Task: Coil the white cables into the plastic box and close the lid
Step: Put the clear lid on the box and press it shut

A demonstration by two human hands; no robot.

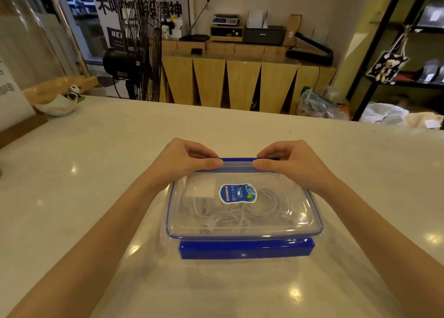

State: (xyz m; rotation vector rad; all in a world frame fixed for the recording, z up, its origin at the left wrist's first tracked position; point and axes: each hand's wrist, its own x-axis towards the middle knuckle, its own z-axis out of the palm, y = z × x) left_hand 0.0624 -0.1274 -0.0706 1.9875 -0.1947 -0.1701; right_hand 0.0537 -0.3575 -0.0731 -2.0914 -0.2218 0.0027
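A clear plastic box (310,233) with blue trim sits on the white counter in front of me. Its transparent lid (283,192) lies on top, with a blue-and-white sticker (237,193) in the middle. Through the lid I see coiled white cables (262,209) and a white charger block (203,190). The near blue latch (246,248) hangs down at the front. My left hand (185,160) and my right hand (290,161) both pinch the far blue latch (236,160) at the box's back edge, thumbs on top of the lid rim.
The pale counter (96,173) stretches wide on all sides. A bowl with a panda figure (60,100) stands at the far left, beside a wooden-based sign (14,116). Beyond the counter stand a floor fan (141,51) and a wooden cabinet (240,77).
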